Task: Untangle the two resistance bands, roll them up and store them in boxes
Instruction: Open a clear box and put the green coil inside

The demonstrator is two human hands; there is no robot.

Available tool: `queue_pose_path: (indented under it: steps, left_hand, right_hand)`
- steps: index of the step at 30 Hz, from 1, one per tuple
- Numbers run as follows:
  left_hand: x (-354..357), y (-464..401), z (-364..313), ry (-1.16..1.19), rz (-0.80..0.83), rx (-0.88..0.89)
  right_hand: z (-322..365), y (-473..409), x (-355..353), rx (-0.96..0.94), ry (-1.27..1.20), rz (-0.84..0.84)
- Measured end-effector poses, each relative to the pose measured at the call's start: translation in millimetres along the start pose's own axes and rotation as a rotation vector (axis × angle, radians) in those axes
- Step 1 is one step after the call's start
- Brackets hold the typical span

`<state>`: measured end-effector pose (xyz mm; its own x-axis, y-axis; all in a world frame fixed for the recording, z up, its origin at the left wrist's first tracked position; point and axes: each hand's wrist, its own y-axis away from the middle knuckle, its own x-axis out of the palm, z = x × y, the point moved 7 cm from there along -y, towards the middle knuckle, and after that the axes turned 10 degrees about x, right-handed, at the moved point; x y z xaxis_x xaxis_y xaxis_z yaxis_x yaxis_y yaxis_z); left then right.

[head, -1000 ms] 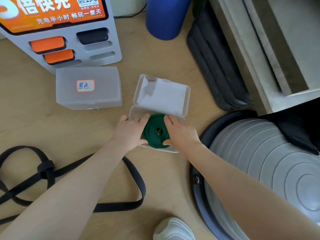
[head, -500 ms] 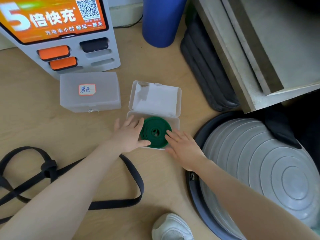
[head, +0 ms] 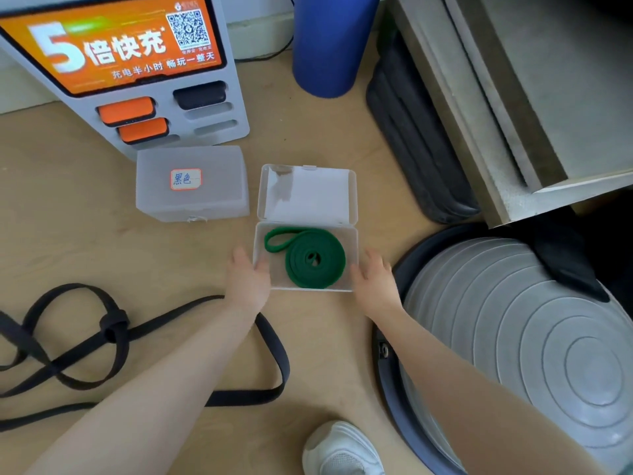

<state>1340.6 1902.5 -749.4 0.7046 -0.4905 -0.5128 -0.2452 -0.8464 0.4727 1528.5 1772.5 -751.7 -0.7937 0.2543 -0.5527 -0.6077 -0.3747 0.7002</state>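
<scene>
The rolled green band (head: 310,258) lies inside the open clear plastic box (head: 352,255), with one loose loop sticking out at its upper left. The box lid (head: 308,195) stands open behind it. My left hand (head: 248,279) rests against the box's left side, fingers relaxed. My right hand (head: 373,279) is at the box's right side, also relaxed, holding nothing. A black band (head: 113,332) with a knot lies loose on the floor at the left, running under my left forearm. A closed clear box (head: 219,186) with a red-edged label sits to the left of the open one.
A power-bank rental station (head: 137,73) stands behind the boxes. A blue cylinder (head: 329,46), stacked dark mats (head: 411,142) and a grey bench (head: 513,108) sit at the back right. A grey balance dome (head: 513,337) fills the right. My white shoe (head: 339,450) is at the bottom.
Both hands let go of the green roll and moved apart to the box's sides. The roll now lies in the box, one loop sprung loose at its upper left.
</scene>
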Motion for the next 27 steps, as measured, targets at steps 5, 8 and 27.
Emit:
queue_pose_path:
  steps: [5, 8, 27]
  left_hand:
    - [18, -2, 5, 0.599, -0.046, -0.357]
    - [28, -18, -11, 0.757, -0.022, -0.294]
    - [-52, -35, -8, 0.555, -0.093, 0.106]
  right_hand:
    - [-7, -23, 4, 0.190, -0.480, 0.045]
    - [13, -41, -13, 0.073, -0.446, -0.017]
    - [122, 4, 45, -0.874, 0.196, -0.221]
